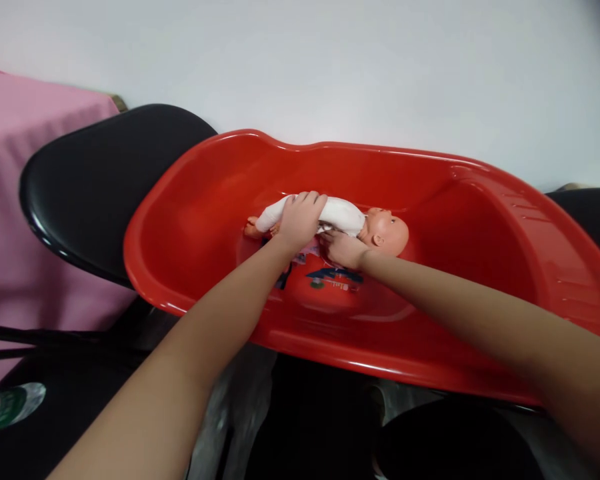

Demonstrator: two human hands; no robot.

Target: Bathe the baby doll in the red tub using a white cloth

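Red tub (190, 200) sits long axis left to right, resting across black chairs: one chair back (90, 187) at the left end, another dark chair edge (593, 213) at the right. Tub rim is high all round; the near rim runs under both forearms, the far rim is close to the white wall (330, 60). Inside, open floor to the left of the doll's feet and a wide stretch to the right of its head, up to a ribbed shelf at the right end.

Doll (350, 217) lies on the tub floor near the middle, on its back, head to the right, feet to the left, in white clothes. It lies over a printed sticker (335, 277) on the tub floor.

Left hand (300, 220) reaches in over the near rim, palm down, fingers curled together over the doll's middle and clamped on it. Right hand (343, 248) comes in from the right, low, at the doll's near side just below its shoulder; fingers are bent and pinching at the white cloth, though the exact grip is partly hidden.

Pink cloth (25, 200) hangs at the far left, well apart from the tub. A green and white label (10, 403) shows at the bottom left, low down.
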